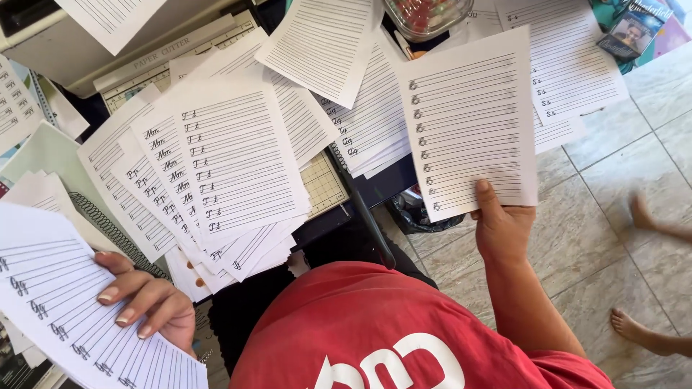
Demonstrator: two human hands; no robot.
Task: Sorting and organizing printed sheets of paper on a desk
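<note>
Right hand (pixel 502 229) pinches lined sheet (pixel 468 122) by bottom edge, long axis upward; left hand (pixel 148 299) clasps fanned stack (pixel 65 310).

Sheet (pixel 470 122): white, lined, letters down left margin; held upright by its bottom edge.
Stack (pixel 65 317): same lined sheets, fanned, tilted, lower left.
</note>
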